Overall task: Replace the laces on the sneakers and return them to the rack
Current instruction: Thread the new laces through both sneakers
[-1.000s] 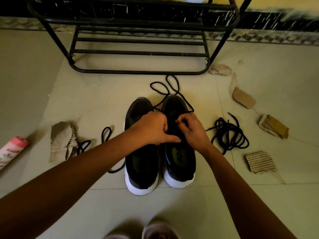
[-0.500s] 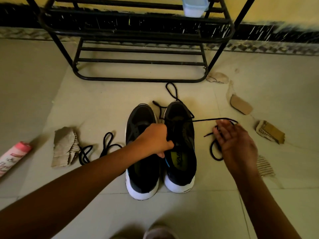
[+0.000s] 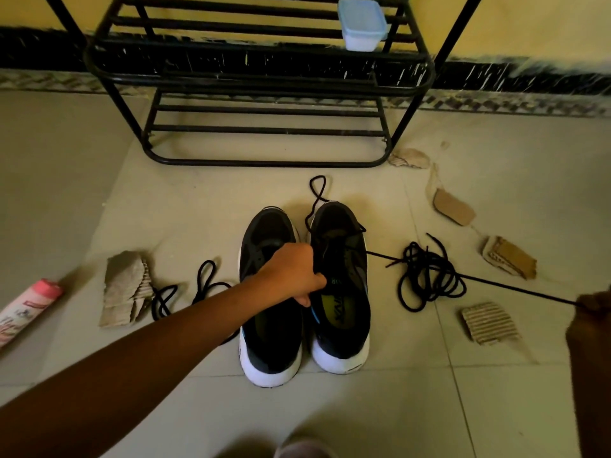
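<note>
Left hand (image 3: pixel 291 276) grips sneaker (image 3: pixel 344 328); right hand (image 3: pixel 593 309) holds taut lace (image 3: pixel 496 283).

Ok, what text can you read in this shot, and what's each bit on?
"XAM", roughly, printed sideways on the insole of the right-hand sneaker; the letters are uncertain.
Tongue tag on the same sneaker: too small to read.
Pink tube: script lettering and a red band, both too blurred to read.
</note>
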Motion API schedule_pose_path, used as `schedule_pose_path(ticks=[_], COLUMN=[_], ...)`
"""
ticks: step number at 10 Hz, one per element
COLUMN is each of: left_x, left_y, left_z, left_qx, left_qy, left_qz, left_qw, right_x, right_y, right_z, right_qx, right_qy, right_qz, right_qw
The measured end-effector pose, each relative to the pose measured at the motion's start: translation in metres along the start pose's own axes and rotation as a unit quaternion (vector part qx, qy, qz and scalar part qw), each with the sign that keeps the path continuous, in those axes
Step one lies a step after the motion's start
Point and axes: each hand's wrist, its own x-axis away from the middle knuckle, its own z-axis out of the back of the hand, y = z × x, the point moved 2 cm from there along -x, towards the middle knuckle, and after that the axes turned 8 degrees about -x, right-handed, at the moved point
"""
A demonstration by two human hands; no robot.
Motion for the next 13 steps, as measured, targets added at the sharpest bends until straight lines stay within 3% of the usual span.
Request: schedule_pose_path(ticks=[1,2,3,4,5,6,7,8,9,10,11,12,13], left_x=[0.002,0.004,0.008,0.011,0.012,0.017,0.024,0.030,0.027,0.014,-0.003,-0.016,-0.030], left_y=[0.002,0.003,0.004,0.004,0.006,0.010,0.015,0.021,0.030,0.036,0.042,0.045,0.039], left_z=[0.000,-0.002,0.000,0.009,0.025,0.043,0.061,0.076,0.081,0.072,0.055,0.041,0.033], left_qx=[0.009,0.020,-0.013,-0.058,-0.121,-0.191,-0.266,-0.322,-0.363,-0.387,-0.360,-0.306,-0.218], left_qy=[0.001,0.015,0.016,0.010,0.030,0.018,-0.032,-0.053,-0.052,-0.013,0.043,0.109,0.155], left_qz=[-0.005,-0.018,-0.032,-0.042,-0.060,-0.072,-0.078,-0.086,-0.091,-0.101,-0.104,-0.072,-0.020], left_qw=[1.000,1.000,0.999,0.997,0.990,0.979,0.960,0.941,0.926,0.916,0.926,0.943,0.963], right_x=[-0.031,0.059,0.080,0.125,0.158,0.169,0.155,0.136,0.116,0.107,0.103,0.101,0.104], right_y=[-0.009,0.057,0.072,0.088,0.095,0.103,0.110,0.118,0.137,0.159,0.170,0.172,0.166], right_z=[-0.015,-0.103,-0.146,-0.188,-0.223,-0.238,-0.247,-0.262,-0.277,-0.288,-0.291,-0.288,-0.283], right_qx=[0.239,0.408,0.448,0.347,0.254,0.393,0.517,0.491,0.556,0.623,0.632,0.603,0.454], right_qy=[-0.001,0.018,-0.107,-0.268,-0.379,-0.466,-0.444,-0.355,-0.306,-0.267,-0.244,-0.234,-0.226], right_qz=[0.043,0.155,-0.019,-0.219,-0.310,-0.213,-0.049,0.052,0.083,0.058,0.035,-0.016,-0.097], right_qw=[0.970,0.900,0.887,0.872,0.834,0.764,0.730,0.794,0.768,0.733,0.735,0.762,0.857])
